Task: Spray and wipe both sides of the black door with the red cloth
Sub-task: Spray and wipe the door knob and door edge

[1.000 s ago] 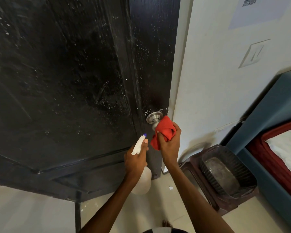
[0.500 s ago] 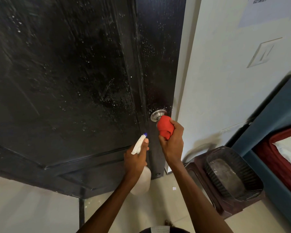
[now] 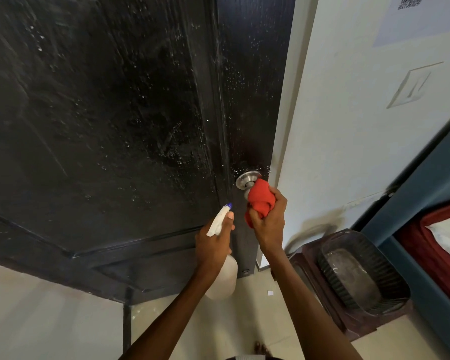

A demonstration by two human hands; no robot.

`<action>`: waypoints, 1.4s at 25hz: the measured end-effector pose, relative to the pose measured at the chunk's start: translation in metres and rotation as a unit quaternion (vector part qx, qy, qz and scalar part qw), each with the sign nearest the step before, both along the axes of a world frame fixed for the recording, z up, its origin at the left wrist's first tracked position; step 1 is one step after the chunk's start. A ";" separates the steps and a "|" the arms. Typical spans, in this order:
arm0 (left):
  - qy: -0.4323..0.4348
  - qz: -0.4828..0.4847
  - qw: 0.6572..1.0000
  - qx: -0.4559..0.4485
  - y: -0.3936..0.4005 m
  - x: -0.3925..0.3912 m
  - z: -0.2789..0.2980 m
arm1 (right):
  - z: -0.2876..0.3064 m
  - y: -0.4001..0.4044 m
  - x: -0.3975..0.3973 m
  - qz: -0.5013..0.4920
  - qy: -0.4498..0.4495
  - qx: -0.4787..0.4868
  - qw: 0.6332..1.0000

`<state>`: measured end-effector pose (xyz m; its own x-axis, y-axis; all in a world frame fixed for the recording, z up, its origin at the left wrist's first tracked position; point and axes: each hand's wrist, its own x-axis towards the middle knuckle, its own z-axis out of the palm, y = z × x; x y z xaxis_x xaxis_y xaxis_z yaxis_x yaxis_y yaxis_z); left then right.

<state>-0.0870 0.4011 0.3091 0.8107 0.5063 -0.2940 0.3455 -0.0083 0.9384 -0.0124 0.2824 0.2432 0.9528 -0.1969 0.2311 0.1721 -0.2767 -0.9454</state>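
The red cloth (image 3: 260, 201) is gripped, bunched, by the right hand (image 3: 268, 222), protruding at its 11 o'clock against the knob (image 3: 247, 179) of the door (image 3: 115, 113). The spray bottle (image 3: 222, 255) is clasped by the left hand (image 3: 213, 245).

Both forearms enter from the 6 o'clock edge, extended forward. Left hand (image 3: 213, 245): fingers curled round the neck of a spray bottle (image 3: 222, 268), index finger on the trigger. Right hand (image 3: 269, 222): at 1 o'clock of the left, raised, fist gripping a bunched red cloth (image 3: 260, 200).
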 end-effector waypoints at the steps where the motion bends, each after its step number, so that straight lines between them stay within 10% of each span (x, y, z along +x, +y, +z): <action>1: 0.003 -0.001 1.000 -0.003 -0.001 0.000 0.000 | -0.004 -0.003 -0.001 0.005 0.006 -0.007 1.000; 9: 0.015 0.024 0.999 -0.027 -0.001 -0.003 0.001 | 0.003 -0.039 0.013 -0.028 0.040 0.102 0.994; 15: 0.009 0.025 1.000 -0.001 0.009 0.001 0.006 | 0.040 -0.003 0.032 0.040 -0.107 -0.151 0.982; 22: -0.018 0.021 0.999 0.021 0.018 0.006 0.008 | 0.043 0.018 0.034 0.072 -0.212 -0.472 0.853; 25: -0.025 0.016 1.000 0.009 0.019 0.008 0.009 | 0.047 0.009 0.042 0.043 -0.166 -0.344 0.923; 28: -0.024 0.031 0.999 -0.002 0.021 0.010 0.010 | 0.049 -0.004 0.054 -0.016 0.015 -0.009 1.000; 35: -0.033 0.039 0.999 0.015 0.021 0.007 0.015 | 0.029 -0.002 0.062 -0.040 0.183 0.312 0.931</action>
<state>-0.0795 0.4220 0.3239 0.7859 0.5758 -0.2256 0.2844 -0.0126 0.9586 0.0492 0.2802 0.2721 0.9221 -0.2575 -0.2887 -0.1900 0.3485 -0.9178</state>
